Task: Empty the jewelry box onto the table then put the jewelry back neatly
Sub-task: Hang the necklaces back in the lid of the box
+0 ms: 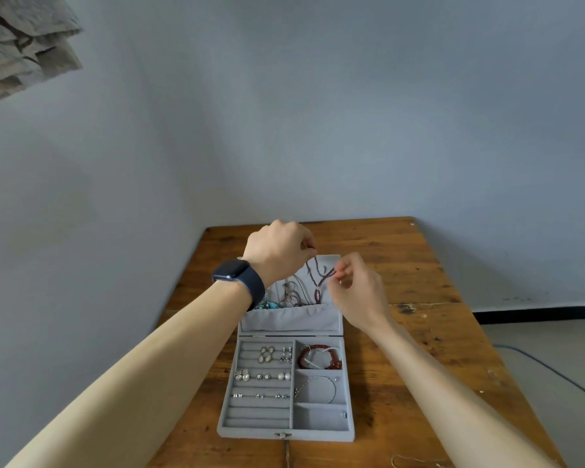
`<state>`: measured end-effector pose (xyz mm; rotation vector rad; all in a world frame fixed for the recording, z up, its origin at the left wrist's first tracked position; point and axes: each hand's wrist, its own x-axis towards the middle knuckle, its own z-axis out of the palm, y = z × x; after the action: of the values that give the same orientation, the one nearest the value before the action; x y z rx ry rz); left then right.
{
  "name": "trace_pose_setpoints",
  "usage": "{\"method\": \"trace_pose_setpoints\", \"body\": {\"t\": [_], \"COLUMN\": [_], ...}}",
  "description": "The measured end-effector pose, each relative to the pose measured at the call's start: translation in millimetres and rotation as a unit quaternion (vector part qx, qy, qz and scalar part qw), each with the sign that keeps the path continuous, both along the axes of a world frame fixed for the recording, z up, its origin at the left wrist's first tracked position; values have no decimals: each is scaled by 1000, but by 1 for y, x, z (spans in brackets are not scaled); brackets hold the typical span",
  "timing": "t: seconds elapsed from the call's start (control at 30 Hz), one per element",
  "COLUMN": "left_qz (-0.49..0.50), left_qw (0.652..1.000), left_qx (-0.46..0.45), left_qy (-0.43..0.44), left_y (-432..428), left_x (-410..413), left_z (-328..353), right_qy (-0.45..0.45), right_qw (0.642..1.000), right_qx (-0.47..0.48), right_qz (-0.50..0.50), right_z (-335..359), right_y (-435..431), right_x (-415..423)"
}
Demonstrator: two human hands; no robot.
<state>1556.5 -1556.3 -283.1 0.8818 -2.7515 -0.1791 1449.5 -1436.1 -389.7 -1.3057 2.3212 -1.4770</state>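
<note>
Crumpled grey-brown fabric, perhaps a curtain, hangs top left against a pale wall; a dark cable crosses the floor.

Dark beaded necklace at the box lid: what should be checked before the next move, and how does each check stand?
1. Grip: left hand and right hand each pinch the dark beaded necklace: ok.
2. Grey velvet jewelry box open: ok.
3. Necklace free of the other chains in the lid pocket: cannot tell.
4. Spare room in the base: ok, nearest right compartment almost bare.
5. All jewelry off the wooden table: not ok, a thin pale piece lies near the front edge.
</note>
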Motion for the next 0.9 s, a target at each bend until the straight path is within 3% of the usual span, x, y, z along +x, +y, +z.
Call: {"method": "trace_pose_setpoints", "body": {"t": [0.23,0.33,0.47,0.57,0.7,0.9], "left_qz": [20,6,6,15,40,45], "left_qw": [999,1000,999,999,991,988], "left_qx": [2,19,27,40,73,59], "left_qy": [40,-11,-42,8,104,136], "left_y": [-7,-8,-9,-11,-15,-15], "left_x": [0,2,8,7,5,5], "left_z": [3,-6,-24,-27,-19,-19], "right_qy": [58,64,134,147,192,327], "right_qw": [991,995,974,963,964,934], "right_qx": [105,79,164,196,163,143], "right_qz": [64,18,80,111,88,24], "right_z": [-2,-6,-8,-11,-22,-29], "right_y": [-2,-5,-6,-1,1,-4], "right_x": [4,5,8,12,12,13]}}
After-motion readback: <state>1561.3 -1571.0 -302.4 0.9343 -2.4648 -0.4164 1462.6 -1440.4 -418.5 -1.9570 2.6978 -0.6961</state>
